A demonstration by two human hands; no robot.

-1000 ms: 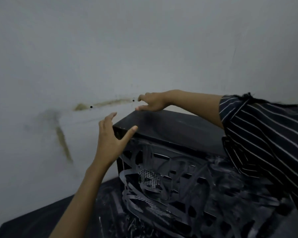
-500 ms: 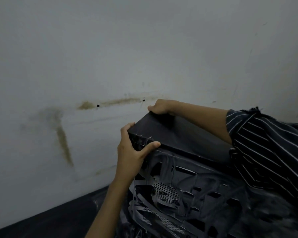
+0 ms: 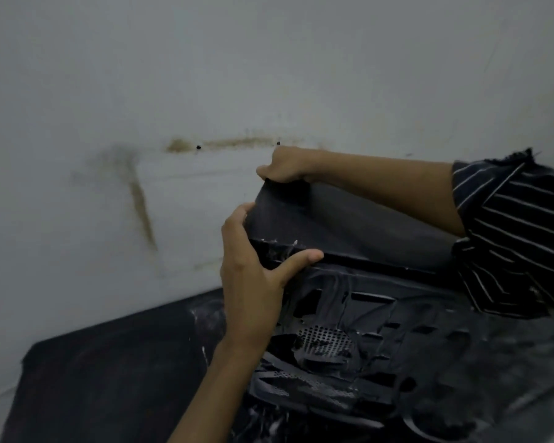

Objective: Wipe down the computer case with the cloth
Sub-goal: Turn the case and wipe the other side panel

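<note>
Stained wall (image 3: 205, 91) — both hands on computer case (image 3: 349, 219)

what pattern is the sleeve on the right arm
Dark, near black, with thin white stripes; the sleeve shows best at the right edge of the head view.

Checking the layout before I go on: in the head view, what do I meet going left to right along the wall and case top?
Slanted brown wall stain → left hand on the computer case corner → right hand on its far edge → striped sleeve.
</note>
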